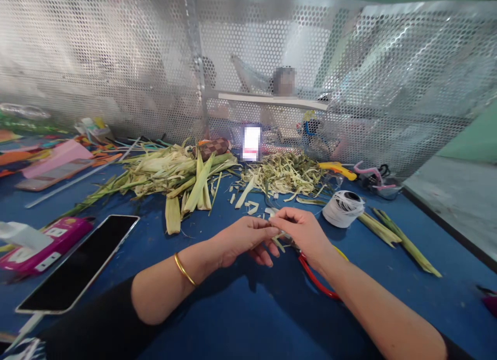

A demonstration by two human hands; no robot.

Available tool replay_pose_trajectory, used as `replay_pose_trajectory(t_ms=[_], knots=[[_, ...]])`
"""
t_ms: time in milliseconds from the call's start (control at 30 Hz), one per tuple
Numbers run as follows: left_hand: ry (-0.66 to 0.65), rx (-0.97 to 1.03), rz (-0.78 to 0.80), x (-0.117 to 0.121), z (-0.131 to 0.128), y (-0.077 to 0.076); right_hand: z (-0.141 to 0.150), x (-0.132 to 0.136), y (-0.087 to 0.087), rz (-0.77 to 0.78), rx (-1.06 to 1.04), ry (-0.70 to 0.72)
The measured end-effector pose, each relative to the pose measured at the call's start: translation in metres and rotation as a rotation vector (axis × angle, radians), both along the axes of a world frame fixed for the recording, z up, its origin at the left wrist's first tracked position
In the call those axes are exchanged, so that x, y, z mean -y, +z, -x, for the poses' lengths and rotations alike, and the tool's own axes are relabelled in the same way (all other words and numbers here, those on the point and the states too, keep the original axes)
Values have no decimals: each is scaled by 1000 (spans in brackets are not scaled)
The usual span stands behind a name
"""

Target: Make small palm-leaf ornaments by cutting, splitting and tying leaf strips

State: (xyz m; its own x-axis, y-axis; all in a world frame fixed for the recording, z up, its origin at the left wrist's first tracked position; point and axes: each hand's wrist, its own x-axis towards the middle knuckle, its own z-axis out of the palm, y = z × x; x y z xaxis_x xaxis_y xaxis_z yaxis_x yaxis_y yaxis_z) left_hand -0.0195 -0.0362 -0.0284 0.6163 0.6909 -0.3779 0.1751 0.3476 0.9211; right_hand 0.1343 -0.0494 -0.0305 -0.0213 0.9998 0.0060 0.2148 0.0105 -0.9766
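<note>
My left hand (248, 239) and my right hand (305, 233) meet above the blue table, fingertips pinched together. What lies between them is too small to make out; pale slivers show close by. A gold bangle (184, 269) circles my left wrist. Under my right hand, partly hidden, lies a tool with red and yellow handles (316, 280), probably scissors. A spool of white thread (344, 209) stands just right of my right hand. Beyond my hands are a pile of pale green husk leaves (165, 168) and a heap of shredded husk strips (289, 174).
At the left lie a phone (79, 264) on a cable and a magenta power strip (48, 243). A lit screen (251, 141) stands before the perforated metal partition (147, 65). Husk stalks (407, 241), a yellow tool (337, 169) and glasses (378, 179) lie at the right.
</note>
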Motion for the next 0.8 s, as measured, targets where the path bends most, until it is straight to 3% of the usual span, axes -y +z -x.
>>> replay_pose_trajectory(t_ms=[167, 467, 800], knots=[[101, 5, 46, 0, -1, -1, 4, 3, 2, 12, -60, -50], [16, -9, 2, -1, 1, 3, 8, 5, -3, -20, -77, -112], [129, 86, 114, 2, -3, 5, 8, 5, 0, -5, -165, -102]])
